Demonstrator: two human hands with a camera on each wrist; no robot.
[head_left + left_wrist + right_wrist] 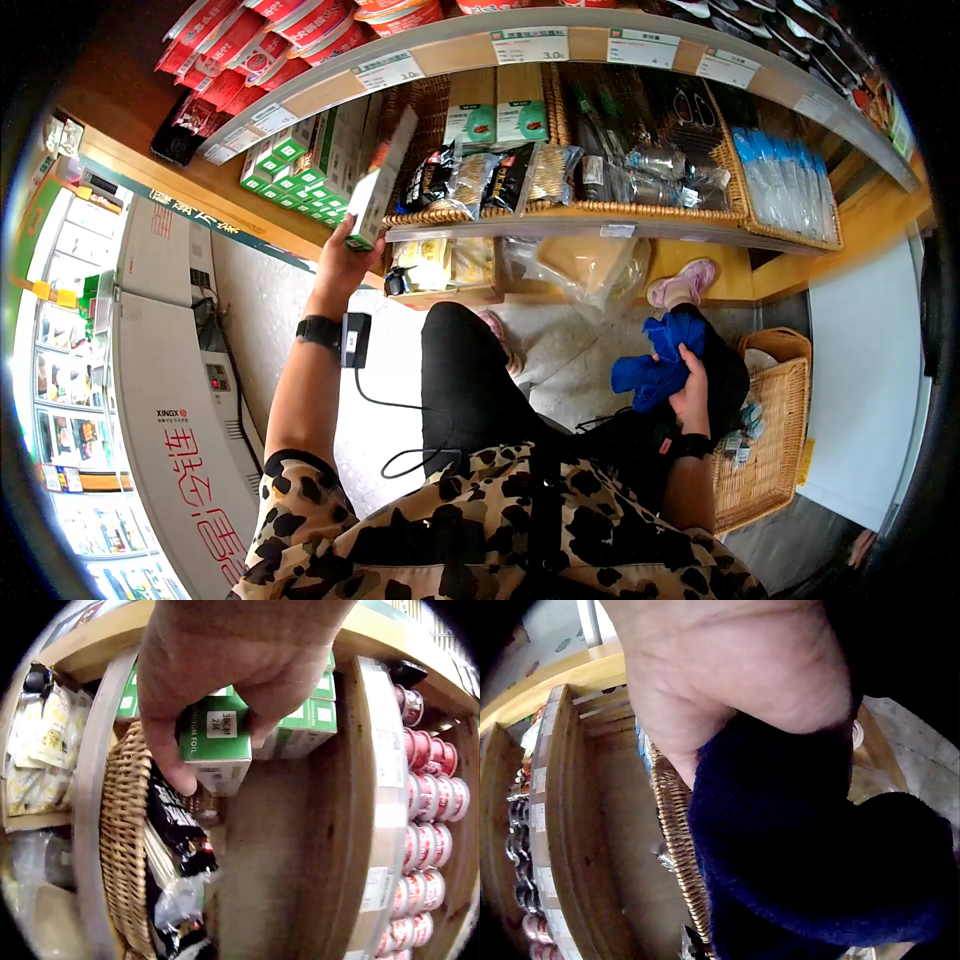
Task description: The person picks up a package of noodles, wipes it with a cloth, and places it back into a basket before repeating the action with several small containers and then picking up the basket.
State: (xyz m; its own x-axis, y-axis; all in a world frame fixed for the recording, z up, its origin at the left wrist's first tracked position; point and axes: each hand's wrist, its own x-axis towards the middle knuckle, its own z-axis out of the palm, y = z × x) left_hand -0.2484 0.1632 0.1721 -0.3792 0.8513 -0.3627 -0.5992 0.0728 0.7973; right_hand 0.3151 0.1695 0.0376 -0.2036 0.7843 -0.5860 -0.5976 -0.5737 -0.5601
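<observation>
My left hand [345, 265] grips a long white and green foil box [382, 180] at the shelf's front edge. In the left wrist view, thumb and fingers pinch both sides of the box's green end [217, 739], whose sticker reads 30CM 2M. Similar green and white boxes [300, 165] are stacked on the shelf, left of the held one. My right hand [690, 392] holds a bunched blue cloth [645, 375] above my right leg. Seen from the right wrist, the cloth [780, 825] hangs in folds and hides the fingertips.
Wicker baskets with packaged skewers [470, 180], bottles [650, 165] and blue-topped packs [785, 180] line the shelf. Red tubs [235, 50] sit above behind a price rail [460, 62]. A white freezer [165, 400] stands left; a wicker basket [770, 440] stands on the floor at right.
</observation>
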